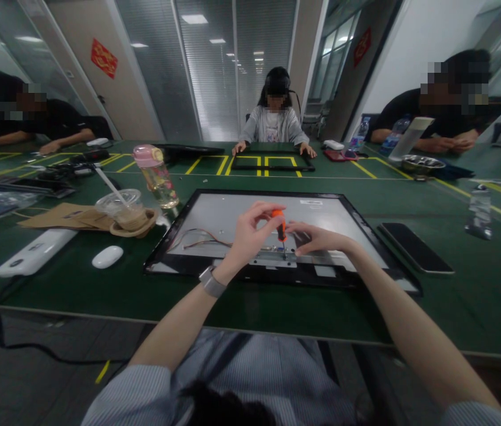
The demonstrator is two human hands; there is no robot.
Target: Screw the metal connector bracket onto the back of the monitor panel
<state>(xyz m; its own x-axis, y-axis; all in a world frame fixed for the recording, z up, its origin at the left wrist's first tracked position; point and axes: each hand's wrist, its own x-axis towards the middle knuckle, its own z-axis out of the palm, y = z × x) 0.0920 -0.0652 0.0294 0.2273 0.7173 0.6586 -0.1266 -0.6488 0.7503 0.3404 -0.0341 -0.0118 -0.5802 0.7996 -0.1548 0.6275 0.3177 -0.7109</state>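
My left hand (254,229) is closed around the top of an orange and black screwdriver (281,228), held upright. Its tip meets a metal bracket (292,258) along the near edge of a flat display panel (215,213) with a black frame and a grey back. Just right of the tool is my right hand (321,238), fingers apart and bent, with the fingertips close to the handle; whether they touch it I cannot tell. A bundle of thin wires (203,238) runs over the panel's left part.
Right of the panel lies a black phone (416,247). On the left are an iced drink cup (121,204), a pink-lidded bottle (157,174), a white case (107,257) and a white corded device (35,253). Across the table a person (273,121) touches a black frame (272,167).
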